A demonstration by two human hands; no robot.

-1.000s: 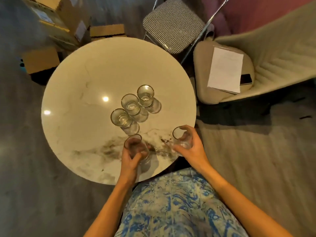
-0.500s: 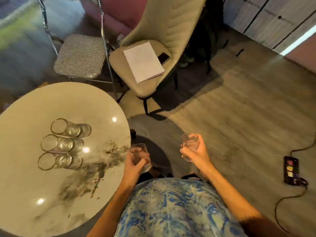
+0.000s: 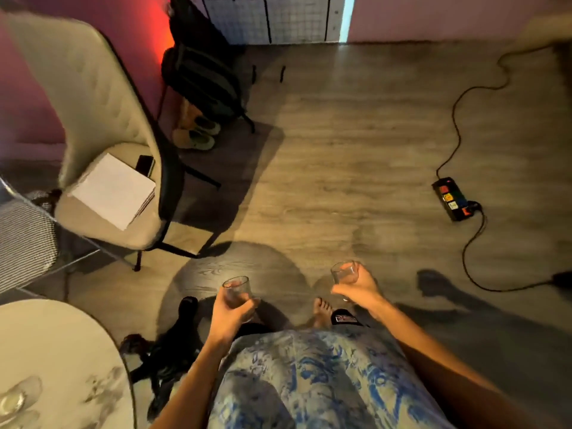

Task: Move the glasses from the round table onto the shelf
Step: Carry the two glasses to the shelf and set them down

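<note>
Carrying two glasses away from the round table (image 3: 62,351), one per hand. Left hand (image 3: 230,314) wraps a glass (image 3: 237,291) from the side, upright, rim up. Right hand (image 3: 359,286) grips the other glass (image 3: 343,272) likewise, upright, slightly further forward. Both held over open floor (image 3: 340,165), table behind at lower left; at least one more glass (image 3: 12,402) sits near its bottom edge, blurred. Shelf not in view, so can't tell which way it lies or which hand is nearer. Wire grid panel (image 3: 278,17) at the far wall may belong to it, unsure. Power strip (image 3: 452,198) and cable lie on the floor to the right: trip risk, likely.
</note>
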